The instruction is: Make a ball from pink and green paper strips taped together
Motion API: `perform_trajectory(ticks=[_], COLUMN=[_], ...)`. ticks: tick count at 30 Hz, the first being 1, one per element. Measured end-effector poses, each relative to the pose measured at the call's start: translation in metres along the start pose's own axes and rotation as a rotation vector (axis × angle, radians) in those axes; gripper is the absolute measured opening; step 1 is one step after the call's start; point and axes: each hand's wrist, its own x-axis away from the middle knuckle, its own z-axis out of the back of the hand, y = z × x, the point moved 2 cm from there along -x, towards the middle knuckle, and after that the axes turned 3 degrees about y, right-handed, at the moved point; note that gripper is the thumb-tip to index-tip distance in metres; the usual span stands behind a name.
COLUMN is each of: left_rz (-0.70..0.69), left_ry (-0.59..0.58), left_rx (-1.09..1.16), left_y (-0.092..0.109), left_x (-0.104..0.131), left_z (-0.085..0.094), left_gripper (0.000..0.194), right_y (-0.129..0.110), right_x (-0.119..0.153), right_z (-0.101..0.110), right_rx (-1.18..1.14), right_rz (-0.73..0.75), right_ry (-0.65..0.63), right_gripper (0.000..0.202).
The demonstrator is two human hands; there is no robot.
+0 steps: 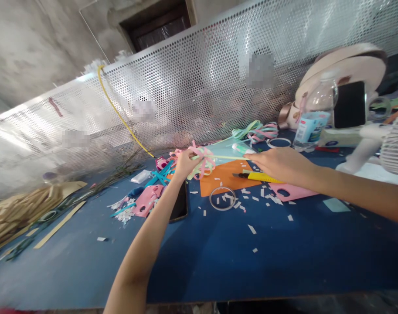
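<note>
Pink-green loops [205,165] pinched in left hand [185,164] | pale strip [228,157] clamped in right hand [280,162] | yellow cutter [261,176], ring [222,209] nearby

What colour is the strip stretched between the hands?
The strip is pale yellow-green; head view shows it.

Counted: one left hand [186,163], one right hand [282,163], one yellow cutter [264,176], one orange sheet [229,175]. Also one plastic bottle [311,126], one yellow cord [118,113]. White scraps [252,229]: numerous, exact count indeterminable.
</note>
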Motion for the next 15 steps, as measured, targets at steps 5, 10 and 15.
perform_trajectory(ticks=[5,10,15], left_rz=[-0.008,-0.023,0.008], left_ry=[0.035,0.038,0.034], left_rx=[0.033,0.061,0.109], left_y=[0.001,-0.002,-0.002], left_x=[-0.002,-0.001,0.0], left_z=[0.0,-0.003,-0.003], left_gripper=[0.013,0.012,0.011], right_y=[-0.007,-0.014,-0.02], right_x=[-0.003,-0.01,-0.014], right_z=[0.008,0.016,0.023], right_rx=[0.027,0.003,-0.003], right_rz=[0.057,0.056,0.069], right_ry=[-0.035,-0.085,-0.002], right_gripper=[0.04,0.039,0.044])
